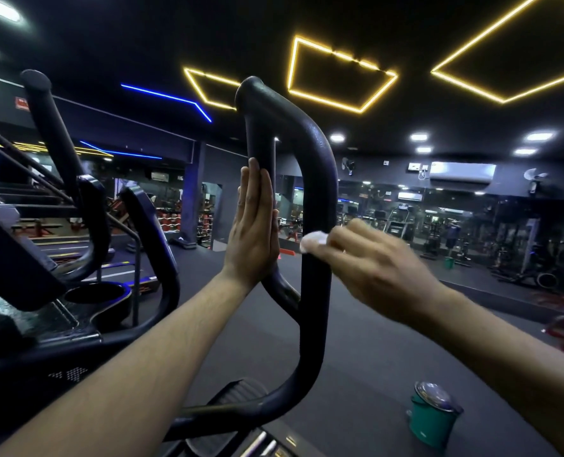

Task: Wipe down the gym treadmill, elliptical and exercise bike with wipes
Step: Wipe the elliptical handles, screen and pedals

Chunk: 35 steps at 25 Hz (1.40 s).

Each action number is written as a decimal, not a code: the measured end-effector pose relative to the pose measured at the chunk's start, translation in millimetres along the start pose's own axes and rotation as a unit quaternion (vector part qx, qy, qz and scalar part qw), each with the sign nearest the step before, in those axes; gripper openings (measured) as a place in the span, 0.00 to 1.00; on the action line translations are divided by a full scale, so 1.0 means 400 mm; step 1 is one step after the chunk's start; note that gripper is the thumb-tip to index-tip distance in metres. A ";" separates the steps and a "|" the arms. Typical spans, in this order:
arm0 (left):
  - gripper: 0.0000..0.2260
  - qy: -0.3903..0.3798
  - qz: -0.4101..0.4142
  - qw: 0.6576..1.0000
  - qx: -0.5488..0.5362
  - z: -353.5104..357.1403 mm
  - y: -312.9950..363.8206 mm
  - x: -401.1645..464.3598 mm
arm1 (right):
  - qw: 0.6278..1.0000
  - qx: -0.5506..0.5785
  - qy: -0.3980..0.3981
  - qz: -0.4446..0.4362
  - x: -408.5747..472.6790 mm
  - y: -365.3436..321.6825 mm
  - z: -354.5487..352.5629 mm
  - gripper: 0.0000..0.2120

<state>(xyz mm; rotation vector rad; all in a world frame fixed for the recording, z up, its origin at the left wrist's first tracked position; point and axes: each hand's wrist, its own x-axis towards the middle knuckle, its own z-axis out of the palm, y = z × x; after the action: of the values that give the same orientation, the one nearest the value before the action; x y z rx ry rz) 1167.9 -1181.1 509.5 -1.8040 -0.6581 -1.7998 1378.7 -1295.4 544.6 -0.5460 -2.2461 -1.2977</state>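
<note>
On my far left I see the elliptical's console (13, 258) tilted toward me, with a round cup holder (96, 293) just below it and the left moving handle (53, 127) rising behind, capped at the top. Moving right, the looped black right handle (316, 192) of the elliptical fills the middle of my view, its bend arching overhead and both legs running down toward a ribbed foot pedal (237, 395). My left hand (255, 225) is flat, fingers straight and together, palm pressed against the inner leg of that loop; it grips nothing. Just to the right, my right hand (366, 258) is curled, fingers pinching a small white wipe (313, 240) against the outer leg of the loop, at about the height of my left palm. The wipe touches the bar; the hand is slightly blurred. Lower right, a green pedal bin (434, 420) with a shiny metal lid stands on the grey floor (373, 341), well apart from the machine. Farther right, mirrors and other gym machines line the back wall under yellow ceiling light strips (340, 74).
</note>
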 end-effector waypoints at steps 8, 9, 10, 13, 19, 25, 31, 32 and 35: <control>0.24 -0.009 0.002 1.000 -0.008 -0.002 0.005 -0.007 | 0.984 0.087 0.143 0.067 0.036 0.032 0.075 0.11; 0.23 -0.007 0.005 1.000 -0.008 -0.001 0.004 -0.008 | 0.984 0.093 0.144 0.059 0.014 0.020 0.097 0.11; 0.23 -0.004 0.009 1.000 -0.010 0.000 0.004 -0.010 | 0.984 0.098 0.140 0.048 -0.013 0.004 0.117 0.11; 0.23 0.001 0.011 1.000 -0.012 0.007 0.002 -0.012 | 0.986 0.116 0.115 0.029 -0.104 -0.050 0.180 0.09; 0.24 0.006 0.016 1.000 -0.011 0.008 0.004 -0.011 | 0.985 0.157 0.038 0.052 -0.235 -0.140 0.263 0.12; 0.25 0.001 0.013 1.000 -0.013 0.003 0.005 -0.013 | 0.989 0.082 0.121 0.025 -0.079 -0.048 0.111 0.12; 0.23 -0.012 0.022 1.000 -0.004 -0.002 -0.002 -0.015 | 0.998 -0.014 0.041 0.050 0.020 -0.023 0.086 0.14; 0.23 -0.011 0.029 1.000 -0.002 -0.001 -0.005 -0.014 | 0.999 -0.005 0.020 0.038 -0.009 -0.049 0.101 0.13; 0.22 -0.004 0.041 0.999 -0.002 0.003 -0.009 -0.016 | 0.999 0.026 -0.029 0.021 -0.121 -0.140 0.159 0.16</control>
<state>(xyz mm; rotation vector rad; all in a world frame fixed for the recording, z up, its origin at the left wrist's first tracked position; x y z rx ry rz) 1166.5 -1177.6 503.3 -1.8143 -0.5765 -1.7421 1372.9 -1270.7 450.5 -0.6159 -2.2950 -1.2143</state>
